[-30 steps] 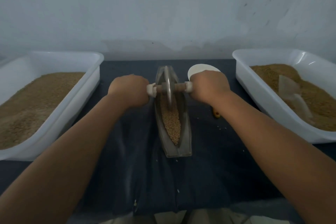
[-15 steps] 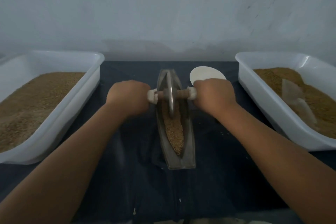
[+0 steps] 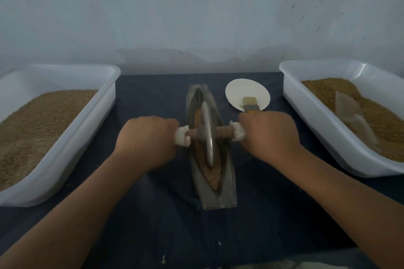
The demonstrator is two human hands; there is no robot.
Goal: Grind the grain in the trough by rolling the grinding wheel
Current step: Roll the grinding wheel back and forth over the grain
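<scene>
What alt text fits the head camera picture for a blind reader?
A left hand and right hand hold the ends of a wooden axle, its metal grinding wheel upright in the grain of a narrow trough. A left tub and right tub of brown grain flank it; a brush rests partly on a paper plate behind.

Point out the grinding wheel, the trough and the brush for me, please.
grinding wheel [image 3: 207, 137]: head view, centre of the metal disc.
trough [image 3: 228, 181]: head view, bare right rim towards the near end.
brush [image 3: 249, 101]: head view, the pale bristles.
</scene>
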